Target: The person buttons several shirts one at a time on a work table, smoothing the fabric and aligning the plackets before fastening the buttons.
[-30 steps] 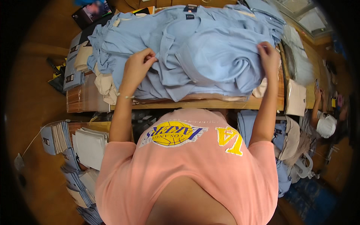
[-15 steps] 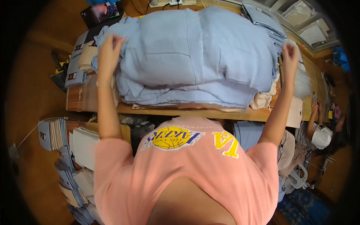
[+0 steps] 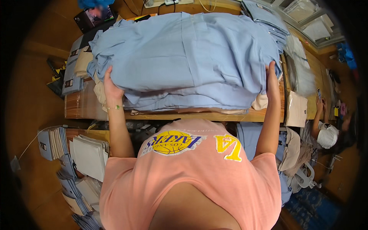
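A light blue shirt (image 3: 161,57) lies spread and wrinkled across a stack of similar folded cloth (image 3: 199,96) on the table. A seam or placket runs down its middle. At the shirt's lower left edge is my left hand (image 3: 113,89), fingers stretched upward along the fabric. My right hand (image 3: 272,86) rests against the right edge, its fingers straight and pointing away from me. Both hands look open, though the cloth partly hides their fingers.
Folded blue shirts (image 3: 264,17) are piled at the back right, near clear plastic bags (image 3: 301,73). A screen (image 3: 96,17) stands at the back left. White sheets (image 3: 90,153) and folded garments (image 3: 57,142) sit at lower left. Another person (image 3: 326,136) holds a phone at far right.
Both hands have come down toward me and inward from the shirt's upper corners. The shirt, puffed up before, has settled flatter and spreads further left.
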A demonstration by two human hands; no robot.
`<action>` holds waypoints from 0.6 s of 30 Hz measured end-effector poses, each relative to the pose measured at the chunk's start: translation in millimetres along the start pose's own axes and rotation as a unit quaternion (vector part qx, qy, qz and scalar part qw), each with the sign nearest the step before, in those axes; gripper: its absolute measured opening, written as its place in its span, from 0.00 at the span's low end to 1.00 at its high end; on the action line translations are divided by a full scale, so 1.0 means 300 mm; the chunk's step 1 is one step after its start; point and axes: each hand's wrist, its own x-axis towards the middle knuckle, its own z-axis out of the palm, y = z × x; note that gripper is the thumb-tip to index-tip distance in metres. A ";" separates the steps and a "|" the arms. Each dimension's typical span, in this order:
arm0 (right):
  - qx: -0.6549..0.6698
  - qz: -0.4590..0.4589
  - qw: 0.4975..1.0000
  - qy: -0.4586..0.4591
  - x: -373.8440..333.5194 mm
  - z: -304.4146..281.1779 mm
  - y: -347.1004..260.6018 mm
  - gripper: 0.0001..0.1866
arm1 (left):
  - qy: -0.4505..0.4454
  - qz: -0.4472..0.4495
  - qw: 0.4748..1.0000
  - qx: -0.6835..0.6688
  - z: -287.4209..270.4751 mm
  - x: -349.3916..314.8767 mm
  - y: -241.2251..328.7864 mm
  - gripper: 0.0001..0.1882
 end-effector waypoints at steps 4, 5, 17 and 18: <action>-0.121 0.044 0.985 -0.114 -0.009 -0.029 0.022 0.20 | -0.062 -0.034 0.998 0.006 0.021 -0.025 -0.026 0.24; -0.143 0.045 0.986 -0.078 -0.011 -0.038 0.018 0.18 | 0.019 0.014 0.998 0.060 0.141 -0.063 -0.027 0.24; 0.360 -0.117 0.925 0.040 0.458 -0.137 -0.606 0.13 | -0.264 0.152 0.943 0.130 0.526 0.466 0.497 0.11; 0.363 -0.177 0.914 0.043 0.450 -0.160 -0.674 0.14 | -0.259 0.179 0.941 0.121 0.610 0.441 0.528 0.11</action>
